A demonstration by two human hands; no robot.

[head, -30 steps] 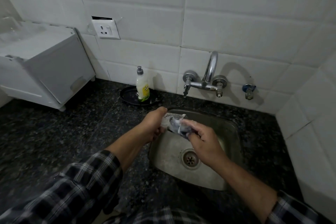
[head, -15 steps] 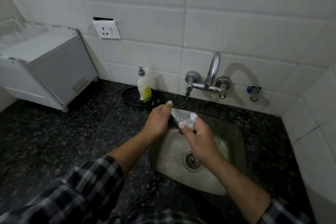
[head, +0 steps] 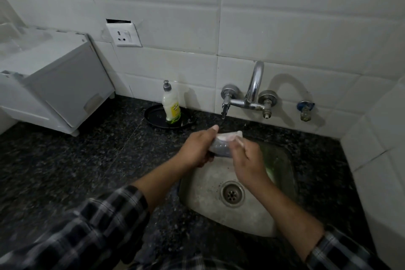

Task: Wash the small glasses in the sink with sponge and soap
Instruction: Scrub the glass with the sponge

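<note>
A small clear glass lies on its side between both hands, over the back left of the steel sink. My left hand grips its base end. My right hand holds the rim end, fingers curled at its mouth. A green sponge shows dimly in the sink behind my right hand. The soap bottle, yellow-green with a grey cap, stands on a black dish left of the tap. No water stream is visible from the tap.
Black speckled granite counter surrounds the sink. A white box-like appliance sits at the back left. A wall socket is above the counter, and a small blue-handled valve right of the tap. White tiled wall closes the right side.
Both hands moved the glass up and back toward the tap, and the glass has turned in the hands. The camera view shifted slightly down.
</note>
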